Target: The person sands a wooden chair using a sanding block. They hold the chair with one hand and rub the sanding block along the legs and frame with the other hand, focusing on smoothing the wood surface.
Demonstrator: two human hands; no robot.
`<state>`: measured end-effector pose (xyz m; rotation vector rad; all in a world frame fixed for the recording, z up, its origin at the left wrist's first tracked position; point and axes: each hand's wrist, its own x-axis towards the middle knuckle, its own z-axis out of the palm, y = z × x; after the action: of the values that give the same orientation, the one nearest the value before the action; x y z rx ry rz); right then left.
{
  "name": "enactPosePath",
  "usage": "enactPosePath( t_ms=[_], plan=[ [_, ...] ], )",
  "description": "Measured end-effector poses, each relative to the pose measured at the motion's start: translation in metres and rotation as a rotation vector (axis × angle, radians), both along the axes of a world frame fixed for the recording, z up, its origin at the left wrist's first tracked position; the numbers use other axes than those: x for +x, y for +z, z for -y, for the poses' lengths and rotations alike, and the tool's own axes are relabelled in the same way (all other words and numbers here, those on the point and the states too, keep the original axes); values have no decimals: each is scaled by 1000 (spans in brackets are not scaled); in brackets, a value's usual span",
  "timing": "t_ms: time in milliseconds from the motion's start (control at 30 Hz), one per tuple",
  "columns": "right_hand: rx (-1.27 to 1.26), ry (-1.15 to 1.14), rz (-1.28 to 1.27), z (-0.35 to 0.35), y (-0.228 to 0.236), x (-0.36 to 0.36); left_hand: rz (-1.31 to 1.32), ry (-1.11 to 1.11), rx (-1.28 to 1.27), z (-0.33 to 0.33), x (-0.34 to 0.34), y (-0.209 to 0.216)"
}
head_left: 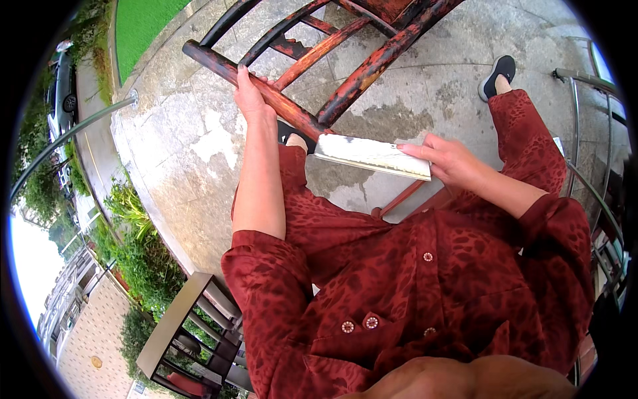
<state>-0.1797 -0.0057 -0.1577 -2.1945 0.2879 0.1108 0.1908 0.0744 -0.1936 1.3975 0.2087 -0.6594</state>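
A wooden chair (372,76) with worn black and red paint lies tipped over in front of me. My left hand (255,100) is closed round its near rail, with the thumb along the top. In my right hand (448,159) is a long, flat, whitish rectangular piece (365,155) with a straight lower edge and dark smudges along its upper edge. I grip it by its right end. Its left end meets or overlaps the rail's right end; whether the two touch I cannot tell. Paler, reddish bare wood shows along the rail.
Stone paving (179,126) with damp patches lies under the chair. My dark shoe (501,74) rests at the right. A slatted bench or chair (179,319) stands at the lower left, metal railings (575,126) at the right. Plants (136,219) border the left side.
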Motion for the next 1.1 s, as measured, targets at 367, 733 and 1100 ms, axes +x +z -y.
enactPosePath(
  t_ms=[367,733,1100],
  plan=[
    [-17,-76,-5,-2,5,-6,22,14,30,0,1,-1],
    [-37,-71,-49,-7,10,-5,32,15,33,1,1,-4],
    [-28,-116,-30,-8,9,8,41,14,32,3,1,1]
  ],
)
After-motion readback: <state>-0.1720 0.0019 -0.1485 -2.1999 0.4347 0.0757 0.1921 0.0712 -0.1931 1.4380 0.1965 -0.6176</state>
